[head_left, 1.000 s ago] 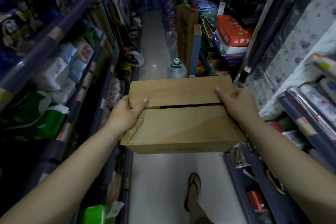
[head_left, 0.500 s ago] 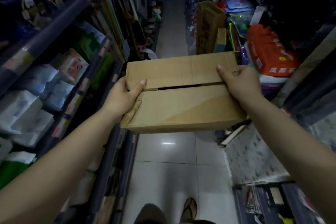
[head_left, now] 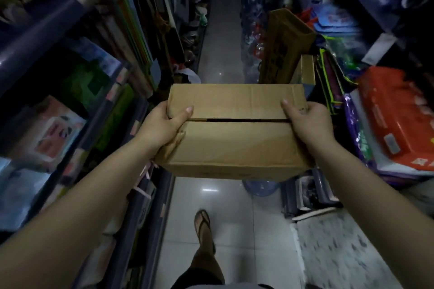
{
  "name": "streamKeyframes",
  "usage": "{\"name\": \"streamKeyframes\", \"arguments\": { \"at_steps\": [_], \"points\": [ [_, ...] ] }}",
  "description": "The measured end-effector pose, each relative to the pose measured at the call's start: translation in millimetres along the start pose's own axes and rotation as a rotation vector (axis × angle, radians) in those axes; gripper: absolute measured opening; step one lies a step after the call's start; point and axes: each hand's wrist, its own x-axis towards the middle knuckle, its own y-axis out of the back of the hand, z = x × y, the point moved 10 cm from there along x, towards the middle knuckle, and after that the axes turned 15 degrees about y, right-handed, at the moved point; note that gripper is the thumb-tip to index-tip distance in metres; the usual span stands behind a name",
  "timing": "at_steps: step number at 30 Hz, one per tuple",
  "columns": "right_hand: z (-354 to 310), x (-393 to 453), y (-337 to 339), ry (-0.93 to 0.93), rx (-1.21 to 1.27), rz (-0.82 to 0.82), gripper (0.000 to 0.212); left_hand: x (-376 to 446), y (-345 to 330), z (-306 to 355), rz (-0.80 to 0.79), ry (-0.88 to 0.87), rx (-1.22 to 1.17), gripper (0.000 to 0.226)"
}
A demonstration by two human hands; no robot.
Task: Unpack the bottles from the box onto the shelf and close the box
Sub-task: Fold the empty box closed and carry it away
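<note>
I carry a brown cardboard box (head_left: 234, 141) in front of me in a narrow shop aisle. Its two top flaps are folded down with a thin dark gap between them. My left hand (head_left: 164, 125) grips the box's left end, thumb lying on the top flap. My right hand (head_left: 307, 122) grips the right end, thumb on top as well. No bottles show; the inside of the box is hidden.
Dark shelves (head_left: 112, 110) with packaged goods line the left. On the right lie an orange-red pack (head_left: 397, 115), a tall cardboard box (head_left: 284, 47) and a large water bottle (head_left: 260, 187) on the floor. The tiled aisle (head_left: 220, 37) runs ahead. My sandalled foot (head_left: 203, 225) is below.
I have walked forward along the aisle with the box; the shelves and the orange pack have slid past. My grip on both ends is the same.
</note>
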Motion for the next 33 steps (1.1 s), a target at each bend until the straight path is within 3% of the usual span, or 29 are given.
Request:
{"name": "streamKeyframes", "arguments": {
  "at_steps": [9,12,19,27,33],
  "points": [
    [-5.5,132.7,-88.4,-0.078,-0.071,0.021,0.038,169.0,20.8,29.6,-0.067,0.06,0.006,0.064],
    [5.2,157.0,-100.4,-0.114,-0.09,0.042,0.029,204.4,12.4,37.7,-0.108,0.074,-0.023,0.063],
    [34.1,202.3,-128.1,-0.118,-0.058,0.05,0.038,258.5,-7.7,41.8,-0.124,0.116,-0.048,0.066],
    [99.4,237.7,-167.5,-0.188,0.079,0.026,0.04,306.6,-34.1,32.6,-0.063,0.158,-0.06,0.07],
    [181.1,244.5,-212.8,-0.286,0.074,-0.017,0.037,355.2,-82.6,-23.6,-0.064,0.238,-0.058,0.065]
  ]
}}
